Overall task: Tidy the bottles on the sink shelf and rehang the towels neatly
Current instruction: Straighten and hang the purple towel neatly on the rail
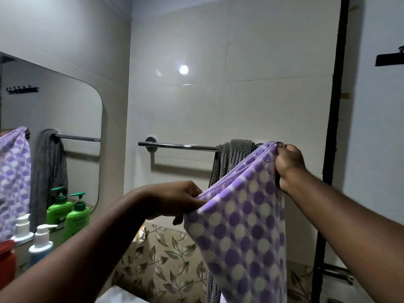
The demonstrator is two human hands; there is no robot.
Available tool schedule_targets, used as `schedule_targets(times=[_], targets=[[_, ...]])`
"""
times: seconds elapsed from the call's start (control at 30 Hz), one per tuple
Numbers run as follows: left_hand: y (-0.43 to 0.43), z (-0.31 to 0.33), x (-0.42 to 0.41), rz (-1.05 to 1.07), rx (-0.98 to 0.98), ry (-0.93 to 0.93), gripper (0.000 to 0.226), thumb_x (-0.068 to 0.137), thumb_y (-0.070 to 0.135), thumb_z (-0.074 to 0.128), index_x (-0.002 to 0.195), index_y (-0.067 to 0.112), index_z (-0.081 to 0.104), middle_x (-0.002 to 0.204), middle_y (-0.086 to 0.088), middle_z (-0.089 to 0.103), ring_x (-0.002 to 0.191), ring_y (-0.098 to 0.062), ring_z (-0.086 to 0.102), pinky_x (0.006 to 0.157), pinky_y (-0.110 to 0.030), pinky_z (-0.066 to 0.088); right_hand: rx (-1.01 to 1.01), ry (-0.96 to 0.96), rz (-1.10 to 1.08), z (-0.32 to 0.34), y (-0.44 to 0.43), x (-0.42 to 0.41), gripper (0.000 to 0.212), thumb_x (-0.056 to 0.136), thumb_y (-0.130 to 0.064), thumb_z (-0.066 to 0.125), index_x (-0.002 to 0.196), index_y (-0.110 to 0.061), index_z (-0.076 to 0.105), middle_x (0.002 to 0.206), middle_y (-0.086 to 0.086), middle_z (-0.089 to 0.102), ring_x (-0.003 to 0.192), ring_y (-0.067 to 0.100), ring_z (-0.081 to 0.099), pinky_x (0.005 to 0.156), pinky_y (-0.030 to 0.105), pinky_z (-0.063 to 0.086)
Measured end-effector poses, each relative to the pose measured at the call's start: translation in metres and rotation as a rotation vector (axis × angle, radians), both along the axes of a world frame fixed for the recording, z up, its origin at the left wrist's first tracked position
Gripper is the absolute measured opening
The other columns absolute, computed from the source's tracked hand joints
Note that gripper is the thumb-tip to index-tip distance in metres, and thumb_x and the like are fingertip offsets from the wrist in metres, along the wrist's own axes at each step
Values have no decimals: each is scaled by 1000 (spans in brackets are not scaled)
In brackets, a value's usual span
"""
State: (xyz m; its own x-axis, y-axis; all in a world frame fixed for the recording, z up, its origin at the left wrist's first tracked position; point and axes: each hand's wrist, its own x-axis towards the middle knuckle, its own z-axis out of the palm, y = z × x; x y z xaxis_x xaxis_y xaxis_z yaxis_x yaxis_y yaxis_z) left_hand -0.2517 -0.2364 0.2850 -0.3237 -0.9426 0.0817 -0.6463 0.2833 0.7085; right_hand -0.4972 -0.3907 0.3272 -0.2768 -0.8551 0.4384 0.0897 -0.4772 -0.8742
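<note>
Glossy pale wall tiles (218,84) back a chrome towel rail (179,146); leaf-patterned tiles (164,259) run below it; a rounded mirror (65,106) hangs at left, above a green pump bottle (77,215) and a blue pump bottle (41,243); a grey ribbed towel (234,158) hangs bunched at the rail's right end; the purple-and-white dotted fleece towel (240,226) is off the rail, held in front of the grey towel; right hand (288,165), at rail height, has its fingers curled tight on the gathered top edge; left hand (175,199), lower, pinches the same edge; judged light, soft and limp, it sags between grips; hold it near the top corners; smooth chrome may let it slide unless both halves balance
</note>
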Motion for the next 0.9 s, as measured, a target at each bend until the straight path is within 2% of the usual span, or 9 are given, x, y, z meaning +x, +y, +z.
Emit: schedule_targets(times=[0.13,0.23,0.4,0.5,0.6,0.67,0.77,0.83,0.9], targets=[[2,8,27,29,-81,153,45,96,51,61,77,14,78,65,-7,66,50,-17,55,44,-24,42,34,34,-34,1,-3,-10,26,100,-29,45,80,-16,56,77,4,59,66,20,51,63,30,45],[-3,11,47,78,-244,219,52,81,67,73,89,17,80,70,-5,67,55,-15,55,45,-25,41,49,48,5,2,-3,-15,24,101,-23,47,93,-6,62,90,15,62,81,24,58,73,37,50],[-13,14,74,203,-537,252,58,62,60,91,89,11,74,69,1,64,62,-14,55,43,-25,39,84,213,218,10,5,-33,28,103,-15,49,79,-11,62,74,8,67,64,22,61,64,31,52],[-18,20,78,239,-697,359,61,63,65,89,86,12,70,70,3,57,62,-12,52,43,-25,37,66,284,325,13,10,-45,25,104,-13,47,85,-8,63,85,12,67,71,21,61,71,34,53],[-17,32,74,165,-830,423,44,76,52,86,74,15,62,70,5,53,66,-10,50,52,-27,37,35,284,365,14,16,-50,25,105,-15,46,86,-11,62,88,11,67,75,22,62,71,34,54],[-13,42,69,120,-906,460,44,81,42,86,74,8,59,70,0,53,66,-12,50,54,-28,38,-15,255,428,14,20,-55,24,106,-17,44,95,-10,65,93,10,71,85,26,65,74,33,58],[-5,55,64,48,-952,589,45,87,24,82,69,1,47,64,6,48,57,-6,46,47,-18,37,-143,207,661,14,22,-68,35,105,-23,42,125,-8,66,124,16,69,115,33,64,100,43,55],[1,62,62,27,-945,680,48,86,20,79,65,8,38,60,10,43,51,-4,40,44,-18,31,-187,170,816,16,23,-74,41,106,-28,40,138,-11,59,138,16,62,125,32,61,103,43,53],[4,70,60,-13,-895,830,46,86,20,75,63,17,34,56,10,38,48,-6,34,45,-24,22,-178,138,885,19,25,-75,42,107,-33,39,141,-15,56,141,14,60,126,31,60,98,41,55]])
